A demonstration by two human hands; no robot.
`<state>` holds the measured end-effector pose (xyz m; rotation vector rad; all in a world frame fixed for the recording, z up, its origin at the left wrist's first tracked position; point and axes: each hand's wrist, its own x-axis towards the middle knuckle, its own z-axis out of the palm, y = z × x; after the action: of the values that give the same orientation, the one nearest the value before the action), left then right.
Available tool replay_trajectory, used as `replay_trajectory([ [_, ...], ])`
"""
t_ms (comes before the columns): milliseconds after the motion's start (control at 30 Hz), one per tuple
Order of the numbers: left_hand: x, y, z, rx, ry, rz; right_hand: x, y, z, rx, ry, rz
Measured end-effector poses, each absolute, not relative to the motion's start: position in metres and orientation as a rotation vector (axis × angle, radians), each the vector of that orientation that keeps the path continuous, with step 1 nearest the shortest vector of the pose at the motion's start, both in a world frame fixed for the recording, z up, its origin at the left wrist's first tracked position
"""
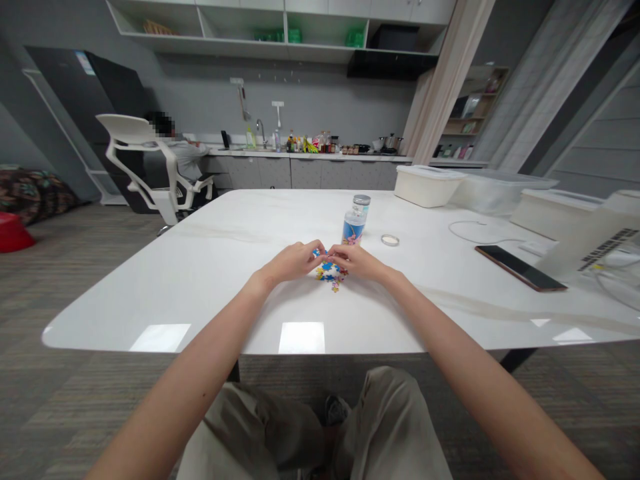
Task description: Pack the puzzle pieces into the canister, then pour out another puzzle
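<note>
your left hand [299, 257] and right hand [358, 261] curl nearly closed, contents unclear; a sideways nudge could scatter the puzzle pieces [328, 267].

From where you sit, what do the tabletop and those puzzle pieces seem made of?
Tabletop: perhaps stone or laminate, polished, judging by faint veins and sharp reflections. Puzzle pieces: probably printed cardboard, given bright colours and knobbed outlines; too small to be sure, finish unclear.

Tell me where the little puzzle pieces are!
In the head view, the puzzle pieces lie on the white table, near the picture's middle, by the fingertips of the left hand and right hand.
</note>
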<state>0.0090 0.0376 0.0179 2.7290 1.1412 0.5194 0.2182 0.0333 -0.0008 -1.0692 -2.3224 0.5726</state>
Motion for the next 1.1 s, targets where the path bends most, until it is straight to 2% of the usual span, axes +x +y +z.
replay_trajectory([
  [333, 0.006, 0.041, 0.016, 2.924, 1.240, 0.103, 0.236, 0.039, 0.021, -1.224, -1.589, -0.157],
  [900, 0.007, 0.042, 0.011, 2.920, 1.208, 0.143, 0.237, 0.044, 0.023, -1.363, -1.602, -0.182],
  [1100, 0.004, 0.042, 0.010, 2.905, 1.261, 0.133, 0.240, 0.036, 0.023, -1.231, -1.647, -0.131],
])
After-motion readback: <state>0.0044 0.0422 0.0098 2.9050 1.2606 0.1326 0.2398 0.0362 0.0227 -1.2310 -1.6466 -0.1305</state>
